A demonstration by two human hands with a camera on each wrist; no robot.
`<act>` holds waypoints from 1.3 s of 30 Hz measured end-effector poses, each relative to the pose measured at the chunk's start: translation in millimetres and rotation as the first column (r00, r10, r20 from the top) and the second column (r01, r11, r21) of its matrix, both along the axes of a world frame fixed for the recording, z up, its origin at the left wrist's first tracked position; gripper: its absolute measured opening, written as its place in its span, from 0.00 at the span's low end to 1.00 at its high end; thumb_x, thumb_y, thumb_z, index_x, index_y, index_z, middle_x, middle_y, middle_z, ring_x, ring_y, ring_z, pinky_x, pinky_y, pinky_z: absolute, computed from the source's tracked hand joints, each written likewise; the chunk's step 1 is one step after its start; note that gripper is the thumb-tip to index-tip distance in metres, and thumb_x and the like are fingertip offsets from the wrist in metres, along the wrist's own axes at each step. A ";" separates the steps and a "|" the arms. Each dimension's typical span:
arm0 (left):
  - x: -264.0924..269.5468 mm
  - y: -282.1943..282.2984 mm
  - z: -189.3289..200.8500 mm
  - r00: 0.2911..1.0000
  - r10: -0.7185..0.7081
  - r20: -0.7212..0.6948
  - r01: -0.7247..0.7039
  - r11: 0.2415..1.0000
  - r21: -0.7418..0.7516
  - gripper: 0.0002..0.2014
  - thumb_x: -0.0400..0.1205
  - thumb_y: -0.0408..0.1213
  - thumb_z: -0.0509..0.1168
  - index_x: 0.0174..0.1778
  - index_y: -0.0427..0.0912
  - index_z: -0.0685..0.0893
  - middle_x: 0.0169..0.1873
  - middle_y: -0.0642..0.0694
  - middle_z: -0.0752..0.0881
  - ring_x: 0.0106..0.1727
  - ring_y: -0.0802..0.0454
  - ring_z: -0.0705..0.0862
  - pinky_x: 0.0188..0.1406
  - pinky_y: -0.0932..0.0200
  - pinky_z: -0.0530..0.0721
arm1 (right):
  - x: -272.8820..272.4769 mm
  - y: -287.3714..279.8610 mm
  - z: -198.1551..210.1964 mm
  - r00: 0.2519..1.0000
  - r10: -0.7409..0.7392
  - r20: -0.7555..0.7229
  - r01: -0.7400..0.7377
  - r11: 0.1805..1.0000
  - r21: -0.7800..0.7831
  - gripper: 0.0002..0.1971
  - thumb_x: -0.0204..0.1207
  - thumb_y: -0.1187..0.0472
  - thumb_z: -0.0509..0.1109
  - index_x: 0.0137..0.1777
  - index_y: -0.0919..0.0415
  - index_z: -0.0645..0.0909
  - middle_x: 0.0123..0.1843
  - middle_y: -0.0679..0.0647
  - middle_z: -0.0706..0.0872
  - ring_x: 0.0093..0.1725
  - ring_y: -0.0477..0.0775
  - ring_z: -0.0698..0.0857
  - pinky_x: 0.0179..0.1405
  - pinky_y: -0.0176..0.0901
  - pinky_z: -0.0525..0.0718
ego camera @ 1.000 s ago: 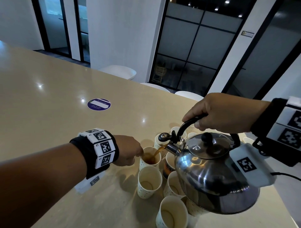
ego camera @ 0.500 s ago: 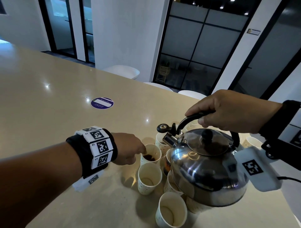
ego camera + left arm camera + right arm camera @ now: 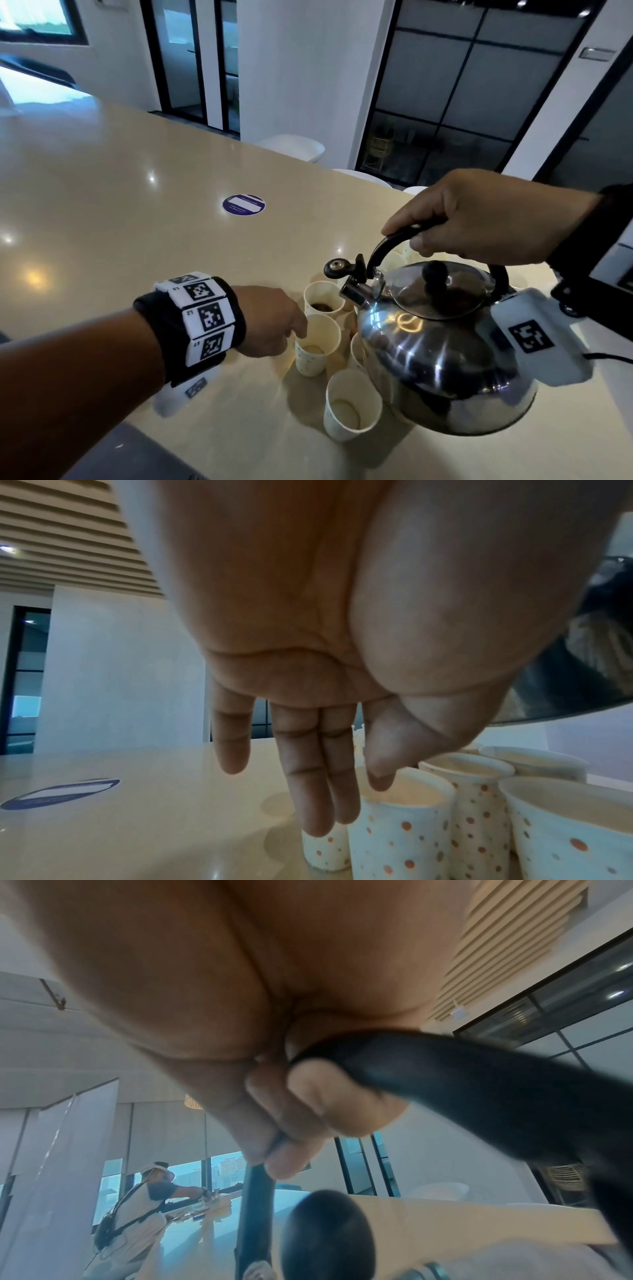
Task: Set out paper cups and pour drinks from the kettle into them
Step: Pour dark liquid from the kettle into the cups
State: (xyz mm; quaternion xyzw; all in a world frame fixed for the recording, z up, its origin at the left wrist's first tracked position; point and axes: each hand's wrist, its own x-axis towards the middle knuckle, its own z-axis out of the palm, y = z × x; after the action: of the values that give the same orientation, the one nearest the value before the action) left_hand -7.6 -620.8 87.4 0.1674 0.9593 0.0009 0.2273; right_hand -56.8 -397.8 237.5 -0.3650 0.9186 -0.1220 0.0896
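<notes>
My right hand grips the black handle of the steel kettle and holds it level above a cluster of dotted paper cups. No liquid leaves the spout. Just left of the spout stands a cup with dark drink. My left hand is at the cup in front of that one, an empty paper cup. In the left wrist view the thumb lies over this cup's rim and the fingers run down its outer side. Another empty cup stands nearest me. The kettle hides more cups.
The beige table stretches away to the left and carries a round purple sticker. White chairs line its far edge. A black cable runs off to the right. Another person stands at a distant table.
The kettle has tipped back level and the stream of drink into the far cup has stopped. My left hand has moved from that filled cup to the empty one nearer me.
</notes>
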 end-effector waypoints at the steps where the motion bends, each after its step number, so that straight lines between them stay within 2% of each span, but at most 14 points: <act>1: 2.0 1.9 -1.3 1.000 0.012 0.006 -0.012 1.000 -0.001 0.24 0.87 0.36 0.59 0.81 0.54 0.74 0.71 0.55 0.82 0.72 0.52 0.79 0.70 0.57 0.76 | 0.1 -0.5 -2.1 1.000 0.016 -0.012 -0.016 1.000 0.015 0.15 0.77 0.62 0.72 0.59 0.43 0.88 0.27 0.23 0.82 0.29 0.25 0.81 0.27 0.14 0.71; 8: 7.4 7.7 -7.9 0.999 0.037 0.016 -0.037 0.999 -0.002 0.24 0.88 0.34 0.58 0.82 0.50 0.74 0.73 0.53 0.82 0.73 0.51 0.79 0.73 0.55 0.77 | -5.1 -5.2 -12.9 0.995 0.090 -0.038 -0.085 0.990 0.113 0.16 0.76 0.61 0.72 0.59 0.40 0.87 0.27 0.19 0.81 0.38 0.27 0.83 0.30 0.19 0.72; 10: 7.2 7.4 -8.9 0.999 0.036 0.015 -0.035 0.999 -0.006 0.24 0.88 0.34 0.57 0.82 0.48 0.74 0.74 0.52 0.81 0.74 0.51 0.79 0.73 0.55 0.76 | -7.0 -5.7 -15.0 0.995 0.097 -0.032 -0.092 0.988 0.123 0.16 0.77 0.61 0.72 0.60 0.42 0.87 0.26 0.18 0.79 0.37 0.30 0.84 0.32 0.20 0.72; 12: 7.2 7.2 -9.0 0.999 0.032 0.010 -0.032 0.999 -0.006 0.24 0.88 0.34 0.58 0.82 0.47 0.73 0.74 0.52 0.81 0.74 0.51 0.78 0.73 0.57 0.75 | -8.2 -6.0 -16.3 0.994 0.102 -0.030 -0.097 0.987 0.126 0.15 0.78 0.62 0.71 0.60 0.42 0.87 0.25 0.18 0.79 0.35 0.28 0.83 0.31 0.19 0.73; 17: 6.0 5.6 -9.4 1.000 0.009 0.002 -0.009 1.000 -0.021 0.23 0.87 0.33 0.57 0.81 0.47 0.75 0.71 0.51 0.83 0.72 0.49 0.80 0.71 0.55 0.77 | -10.8 -6.7 -17.1 0.995 0.094 -0.020 -0.091 0.989 0.117 0.15 0.78 0.62 0.72 0.60 0.41 0.87 0.25 0.28 0.82 0.32 0.27 0.83 0.28 0.17 0.72; 24: 2.8 1.0 -13.3 1.000 -0.015 0.016 0.016 0.998 -0.059 0.20 0.87 0.34 0.57 0.75 0.43 0.80 0.66 0.46 0.86 0.67 0.44 0.83 0.68 0.48 0.81 | -10.5 -7.3 -15.5 0.995 0.102 0.002 -0.101 0.985 0.137 0.16 0.78 0.62 0.71 0.60 0.42 0.87 0.26 0.22 0.81 0.34 0.26 0.82 0.32 0.13 0.71; 29: 1.7 1.4 -12.7 1.000 -0.010 0.023 0.012 0.998 -0.062 0.21 0.86 0.33 0.57 0.76 0.44 0.79 0.66 0.48 0.86 0.67 0.45 0.83 0.68 0.48 0.81 | -8.1 -5.8 -13.6 0.994 0.108 0.007 -0.108 0.983 0.146 0.16 0.78 0.62 0.71 0.61 0.43 0.87 0.26 0.18 0.79 0.34 0.24 0.81 0.32 0.13 0.70; 33: 1.0 2.1 -13.2 1.000 -0.008 0.024 0.010 0.998 -0.060 0.21 0.86 0.34 0.57 0.76 0.45 0.79 0.65 0.48 0.87 0.66 0.45 0.83 0.68 0.48 0.81 | -6.8 -4.3 -14.4 0.995 0.097 -0.005 -0.095 0.984 0.152 0.16 0.78 0.61 0.71 0.61 0.41 0.87 0.28 0.23 0.82 0.38 0.28 0.83 0.33 0.20 0.73; 37: 0.9 3.0 -12.8 1.000 0.008 0.028 -0.007 0.998 -0.061 0.22 0.87 0.35 0.57 0.77 0.47 0.78 0.66 0.49 0.86 0.67 0.46 0.82 0.69 0.49 0.81 | -7.2 2.1 -14.4 0.997 0.078 -0.007 -0.076 0.990 0.122 0.15 0.77 0.62 0.72 0.59 0.42 0.88 0.29 0.17 0.80 0.37 0.22 0.80 0.33 0.12 0.70; 39: 1.0 4.6 -10.0 0.999 0.025 0.034 -0.023 0.998 -0.058 0.23 0.87 0.35 0.57 0.80 0.49 0.76 0.69 0.51 0.84 0.69 0.48 0.81 0.71 0.51 0.79 | -7.1 8.9 -12.1 0.999 0.054 0.003 -0.054 0.996 0.077 0.15 0.77 0.63 0.72 0.58 0.43 0.88 0.29 0.21 0.82 0.35 0.23 0.81 0.32 0.12 0.70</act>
State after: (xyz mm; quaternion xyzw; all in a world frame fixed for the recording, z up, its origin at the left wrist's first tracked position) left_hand -6.6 -616.2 77.5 0.1493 0.9568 -0.0210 0.2487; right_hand -63.9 -389.0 225.4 -0.3860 0.9123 -0.0843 0.1075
